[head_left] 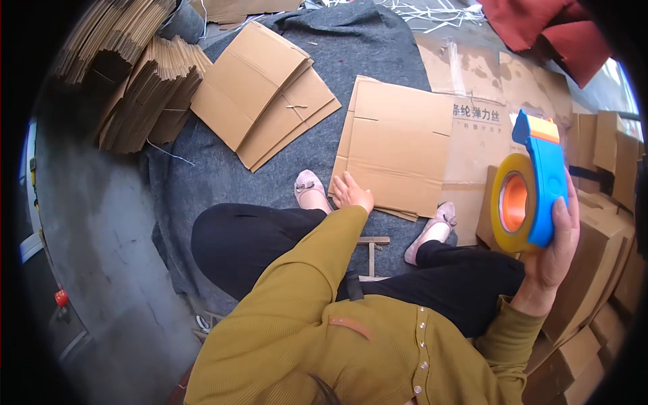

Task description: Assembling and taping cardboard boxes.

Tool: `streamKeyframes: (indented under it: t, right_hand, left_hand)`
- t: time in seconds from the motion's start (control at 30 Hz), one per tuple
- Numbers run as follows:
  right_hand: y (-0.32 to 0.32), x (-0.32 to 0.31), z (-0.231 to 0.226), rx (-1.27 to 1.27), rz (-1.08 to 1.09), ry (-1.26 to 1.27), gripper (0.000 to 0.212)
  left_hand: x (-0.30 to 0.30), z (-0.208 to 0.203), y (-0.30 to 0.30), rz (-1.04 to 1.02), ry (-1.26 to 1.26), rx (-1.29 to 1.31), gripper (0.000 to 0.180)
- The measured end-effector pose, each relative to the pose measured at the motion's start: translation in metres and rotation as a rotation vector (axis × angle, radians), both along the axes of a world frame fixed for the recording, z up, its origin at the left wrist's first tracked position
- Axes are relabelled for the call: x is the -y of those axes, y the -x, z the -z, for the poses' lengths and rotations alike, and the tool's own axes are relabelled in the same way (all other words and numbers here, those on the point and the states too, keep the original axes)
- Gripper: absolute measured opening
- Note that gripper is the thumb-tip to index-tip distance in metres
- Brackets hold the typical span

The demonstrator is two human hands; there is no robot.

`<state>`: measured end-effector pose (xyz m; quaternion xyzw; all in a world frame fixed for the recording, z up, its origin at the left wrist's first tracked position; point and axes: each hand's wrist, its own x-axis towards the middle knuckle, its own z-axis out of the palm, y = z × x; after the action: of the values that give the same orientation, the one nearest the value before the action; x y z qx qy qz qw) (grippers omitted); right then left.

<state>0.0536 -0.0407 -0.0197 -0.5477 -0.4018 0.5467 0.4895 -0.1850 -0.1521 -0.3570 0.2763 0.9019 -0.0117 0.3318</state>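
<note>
My left hand rests on the near left corner of a small pile of flat cardboard sheets, its fingers stretched out. Raised at the right, my right hand is wrapped round a blue tape dispenser. A roll of clear yellowish tape with an orange core sits in the dispenser, and an orange piece shows at its upper end. The dispenser is well apart from the cardboard under my left hand.
Another pile of flat cardboard lies at the far left on a dark grey blanket. Bundled folded cartons stand beyond it. Brown boxes are stacked along my right. Red cloth lies at the far right.
</note>
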Motion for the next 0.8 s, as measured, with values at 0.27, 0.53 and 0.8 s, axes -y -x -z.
streamKeyframes:
  t: [0.27,0.53,0.8]
  right_hand:
    - [0.01,-0.001,-0.001,0.02,-0.08,-0.005,0.059]
    - [0.022,-0.014,0.042,0.532,-0.32,-0.05,0.017]
    - [0.086,0.013,0.056,1.239,-0.875,0.129,0.06]
  left_hand:
    - [-0.006,0.02,0.059,-0.388,-0.346,0.464,0.069]
    - [-0.023,-0.143,-0.003,-0.057,-0.552,0.951,0.033]
    - [0.062,-0.209,-0.023,0.448,-0.695,0.455,0.053]
